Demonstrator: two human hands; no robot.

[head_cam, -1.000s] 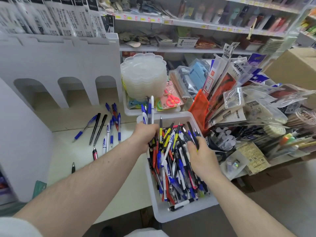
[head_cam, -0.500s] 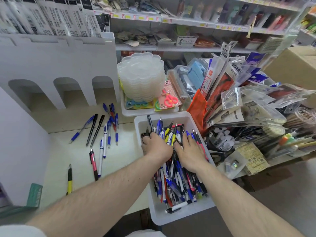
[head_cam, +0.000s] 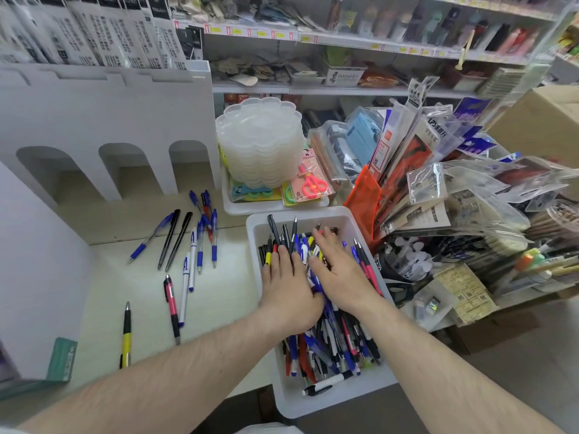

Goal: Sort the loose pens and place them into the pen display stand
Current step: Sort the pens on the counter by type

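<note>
Reaching down into a white bin [head_cam: 369, 391] heaped with loose pens [head_cam: 326, 346], both hands lie palm-down on the pile with fingers stretched out flat, gripping nothing: the left hand [head_cam: 288, 286] covers the pens along the bin's left side, and the right hand [head_cam: 336, 269] lies just beside it, its fingertips reaching toward the far end. To the left, on the pale counter [head_cam: 225, 296], a yellow-and-black pen [head_cam: 126, 335] lies alone nearest the camera, a pink-and-black pen [head_cam: 171, 305] sits a little farther on, and beyond them a loose group of blue, white and black pens [head_cam: 188, 242] is spread out. Behind that group stands the white pen display stand [head_cam: 103, 120], with three arched openings along its base. Beyond the bin, a stack of clear scalloped trays [head_cam: 260, 142] sits in a second white tray, with packaged stationery [head_cam: 416, 170] crowded at right.
</note>
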